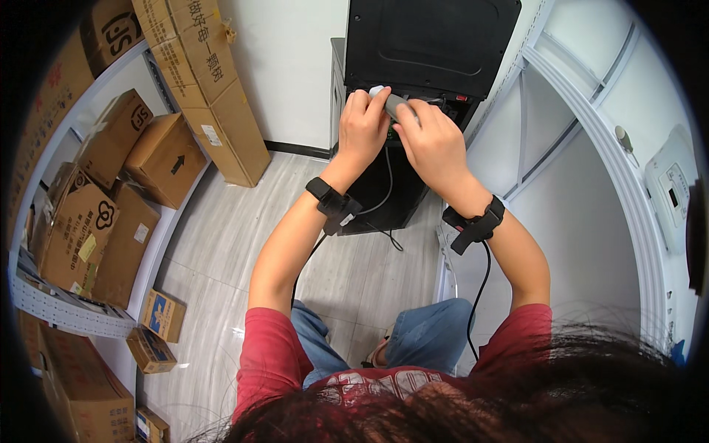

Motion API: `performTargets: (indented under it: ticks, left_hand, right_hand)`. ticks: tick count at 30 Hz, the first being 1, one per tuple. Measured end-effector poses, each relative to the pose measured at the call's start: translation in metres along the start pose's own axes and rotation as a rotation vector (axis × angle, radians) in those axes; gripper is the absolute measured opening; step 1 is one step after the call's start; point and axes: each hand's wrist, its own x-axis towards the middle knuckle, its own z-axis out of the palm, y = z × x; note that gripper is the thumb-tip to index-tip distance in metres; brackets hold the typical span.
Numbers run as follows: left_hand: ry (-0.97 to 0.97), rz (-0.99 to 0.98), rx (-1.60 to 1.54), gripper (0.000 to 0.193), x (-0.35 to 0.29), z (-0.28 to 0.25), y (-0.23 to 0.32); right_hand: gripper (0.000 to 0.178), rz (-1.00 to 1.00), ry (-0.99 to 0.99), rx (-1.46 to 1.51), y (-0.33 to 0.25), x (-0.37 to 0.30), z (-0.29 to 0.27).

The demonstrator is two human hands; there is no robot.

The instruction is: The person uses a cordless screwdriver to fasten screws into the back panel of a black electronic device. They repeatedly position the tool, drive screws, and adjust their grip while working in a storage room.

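Over the front of a black machine [377,199] with its black lid [428,44] raised, my two hands meet. My right hand [436,148] is closed round a grey, rounded, handle-like object [399,108]. At that object's far left end shows a white part [376,91], and my left hand [360,133] pinches there with thumb and fingers. The fingers hide much of the object, so its exact kind does not show. A thin grey cable [391,177] loops down below my left hand. Black bands [332,203] with wires sit on both wrists.
Left, a shelf rack [74,306] carries several cardboard boxes [166,159]. A tall carton [214,96] leans on the wall behind. Small boxes [164,316] stand beside the rack. On the right is a white-framed shelf [620,155]. A black cord [395,240] lies on the floor.
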Motion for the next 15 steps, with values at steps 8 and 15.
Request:
performTargets:
  ticks: [8,15]
  left_hand:
    - [-0.067,-0.462,0.173,0.074,0.022,0.027,-0.071]
    - [-0.160,-0.521,0.029,0.051,0.029,0.040,-0.106]
  right_hand:
    - [0.033,-0.118,0.116,-0.044,0.007,0.010,0.011]
    - [0.035,-0.173,-0.094,-0.137,0.012,0.004,0.001]
